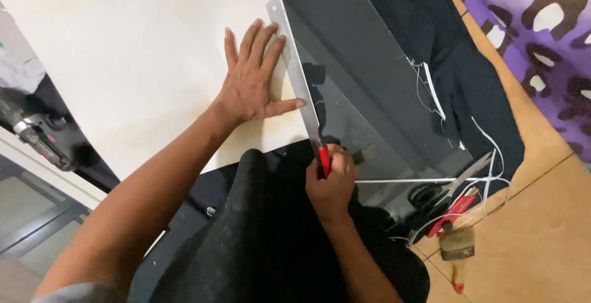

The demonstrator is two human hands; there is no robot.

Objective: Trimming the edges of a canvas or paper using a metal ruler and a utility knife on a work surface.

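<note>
Steel ruler (294,69) lies along the right edge of one white board (135,50), running from far to near. Left hand (252,81) is spread flat, pressing board and ruler. Right hand (332,180) is closed around one red-handled knife (324,160) at the ruler's near end. Dark sheet (369,93) lies right of the ruler. Red pliers (452,210) and one brush (457,244) rest near right, on the tan floor (542,229).

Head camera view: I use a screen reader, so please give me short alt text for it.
A left hand presses a metal ruler flat on a white sheet while the right hand grips a red-handled cutter at the ruler's near end. Black fabric, white trimmings and a brush lie to the right.
</note>
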